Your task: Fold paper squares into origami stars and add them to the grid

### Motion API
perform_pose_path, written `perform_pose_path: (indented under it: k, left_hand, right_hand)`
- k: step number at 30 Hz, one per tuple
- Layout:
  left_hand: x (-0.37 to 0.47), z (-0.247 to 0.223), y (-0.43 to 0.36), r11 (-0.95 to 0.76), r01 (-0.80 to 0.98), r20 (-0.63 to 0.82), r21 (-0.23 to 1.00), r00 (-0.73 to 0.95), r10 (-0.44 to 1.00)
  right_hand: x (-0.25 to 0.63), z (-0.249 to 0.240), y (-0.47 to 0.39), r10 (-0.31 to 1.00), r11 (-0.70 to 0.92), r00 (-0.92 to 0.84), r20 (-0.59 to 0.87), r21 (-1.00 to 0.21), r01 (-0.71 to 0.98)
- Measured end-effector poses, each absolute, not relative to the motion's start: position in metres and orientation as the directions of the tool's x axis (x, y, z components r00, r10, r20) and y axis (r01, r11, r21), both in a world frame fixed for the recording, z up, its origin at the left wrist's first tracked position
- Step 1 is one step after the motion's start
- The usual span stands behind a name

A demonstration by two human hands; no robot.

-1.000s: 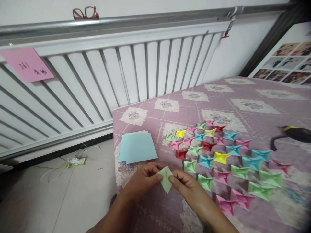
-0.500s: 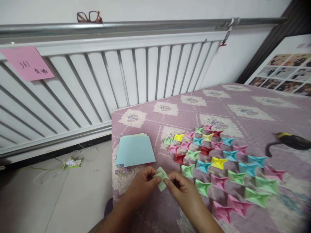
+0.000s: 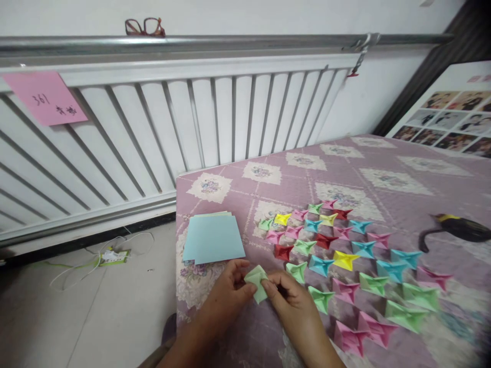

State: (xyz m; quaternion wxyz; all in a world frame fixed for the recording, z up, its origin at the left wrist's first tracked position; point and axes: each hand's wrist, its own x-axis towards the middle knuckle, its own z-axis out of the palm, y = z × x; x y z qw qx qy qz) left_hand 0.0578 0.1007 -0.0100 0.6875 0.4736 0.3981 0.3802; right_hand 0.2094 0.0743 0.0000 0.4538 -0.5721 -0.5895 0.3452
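Between my hands is a small folded piece of pale green paper [image 3: 256,278], diamond-shaped with creased layers. My right hand [image 3: 288,294] pinches its right side between thumb and fingers. At its left edge is my left hand [image 3: 230,290], thumb and forefinger apart, the thumb tip close to or touching the paper. Just beyond my left hand lies a stack of square paper [image 3: 215,237], light blue on top. To the right stand several folded paper pieces in rows, among them a green one [image 3: 321,299], a pink one [image 3: 346,290] and a yellow one [image 3: 345,259].
A purple floral cloth [image 3: 284,189] covers the table. At the right lies a black object with a yellow band [image 3: 464,228]. Behind is a white radiator [image 3: 222,117] with a pink note [image 3: 46,98]; glasses [image 3: 144,27] rest above its pipe. A power strip [image 3: 115,257] is on the floor.
My left thumb and forefinger have spread and eased off the paper's left side. The green paper has turned slightly in my right hand, which still pinches it.
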Motion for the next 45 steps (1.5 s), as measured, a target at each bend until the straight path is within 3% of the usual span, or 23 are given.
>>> perform_pose_path:
  k: [4,12,16,21,26,33,40,45]
  left_hand:
    - [0.064,-0.010,0.096,0.376,-0.143,-0.268,0.915,0.480,0.835]
    - [0.058,-0.011,0.097,0.250,0.027,-0.234,0.968,0.462,0.855]
    - [0.057,-0.002,0.095,0.171,0.123,-0.209,0.978,0.460,0.863]
    - [0.058,-0.001,0.094,0.194,0.032,-0.182,0.980,0.519,0.835]
    - [0.058,-0.006,0.092,0.208,0.057,-0.207,0.976,0.524,0.826]
    - [0.057,0.000,0.093,0.196,0.118,-0.229,0.973,0.531,0.816]
    - [0.052,-0.002,0.093,0.172,0.216,-0.263,0.961,0.523,0.811]
    - [0.053,0.001,0.094,0.163,0.183,-0.238,0.969,0.543,0.805]
  right_hand:
    - [0.206,0.000,0.073,0.980,0.129,0.097,0.171,-0.932,0.340]
    - [0.207,0.005,0.076,0.995,0.018,0.094,0.029,-0.992,0.125]
    - [0.209,0.008,0.077,0.997,-0.025,0.077,-0.015,-0.992,0.125]
    - [0.210,0.007,0.077,0.991,-0.064,0.126,-0.046,-0.988,0.141]
    - [0.210,0.004,0.077,0.984,-0.061,0.174,-0.041,-0.992,0.113]
    - [0.207,0.004,0.080,0.964,-0.115,0.233,-0.124,-0.992,-0.051]
    - [0.214,0.002,0.079,0.981,-0.186,0.079,-0.180,-0.980,0.073]
    - [0.214,0.005,0.078,0.988,-0.137,0.092,-0.124,-0.979,0.149]
